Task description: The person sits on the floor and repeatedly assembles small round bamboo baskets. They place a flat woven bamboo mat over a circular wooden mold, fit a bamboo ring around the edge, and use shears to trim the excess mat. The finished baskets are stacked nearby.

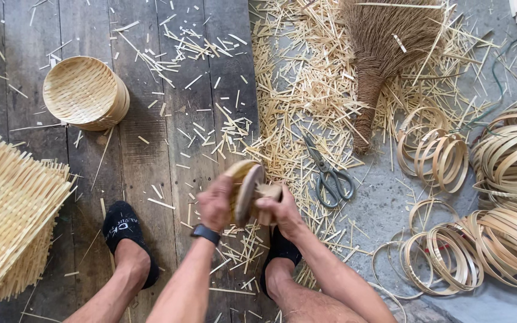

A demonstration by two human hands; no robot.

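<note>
On the dark plank floor point(151, 149) lie a round basket point(85, 93) far left, woven mats point(7, 203) near left, scissors point(329, 173), a broom point(378, 54), bamboo rings point(498, 197) right, and many offcuts point(294, 90).

The left hand point(215, 202) is a motion-blurred smear beside the round basket point(245, 190), and the woven mats point(7, 209) run off the frame edge.

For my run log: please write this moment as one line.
left hand: grips round woven basket | right hand: on its rim | scissors: on floor
</note>
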